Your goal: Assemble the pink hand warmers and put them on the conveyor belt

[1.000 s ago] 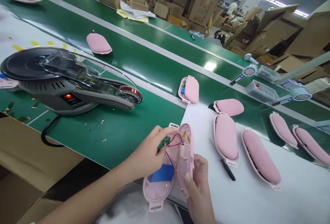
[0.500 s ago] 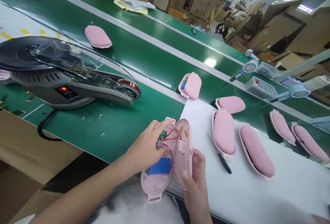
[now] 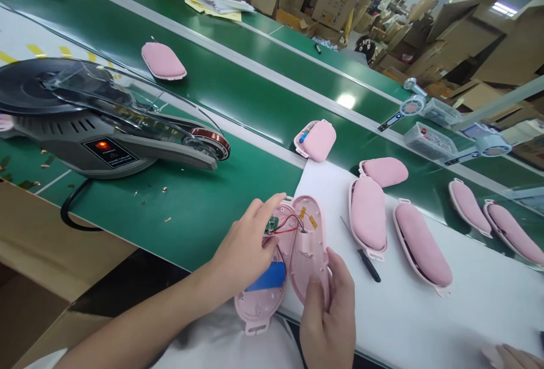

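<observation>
I hold an opened pink plastic casing in two halves over the bench edge. My left hand (image 3: 244,250) grips the left half (image 3: 259,301), its fingers on the small green circuit board (image 3: 271,225); a blue battery (image 3: 266,278) and red and black wires lie inside. My right hand (image 3: 329,315) is closed round the right half (image 3: 310,244), thumb on its inner face, where small yellow tape pieces stick.
A grey tape dispenser (image 3: 97,125) stands at left on the green bench. Several closed pink casings (image 3: 369,213) lie on the white mat (image 3: 425,323), beside a small black screwdriver (image 3: 365,261). Another casing (image 3: 317,139) rides the green conveyor. Another person's fingers (image 3: 510,356) show at bottom right.
My right hand slid up along the right half and turned it more open. My left fingers shifted on the circuit board. Another person's fingers came in at bottom right.
</observation>
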Demonstrator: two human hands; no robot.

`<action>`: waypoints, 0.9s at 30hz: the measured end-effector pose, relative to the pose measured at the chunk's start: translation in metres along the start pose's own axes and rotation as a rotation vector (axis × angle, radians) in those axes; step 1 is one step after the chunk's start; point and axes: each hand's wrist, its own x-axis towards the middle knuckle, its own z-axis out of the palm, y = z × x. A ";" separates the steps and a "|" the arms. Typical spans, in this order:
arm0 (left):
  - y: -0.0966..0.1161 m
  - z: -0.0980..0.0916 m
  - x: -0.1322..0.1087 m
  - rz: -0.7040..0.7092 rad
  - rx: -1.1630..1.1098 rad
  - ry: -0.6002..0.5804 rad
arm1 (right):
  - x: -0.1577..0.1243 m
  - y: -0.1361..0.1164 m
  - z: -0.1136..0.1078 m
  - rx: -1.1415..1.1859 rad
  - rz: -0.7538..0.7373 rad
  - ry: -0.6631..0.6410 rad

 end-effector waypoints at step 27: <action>0.001 0.010 -0.002 -0.058 0.126 0.036 | -0.012 0.002 0.011 0.021 -0.144 0.216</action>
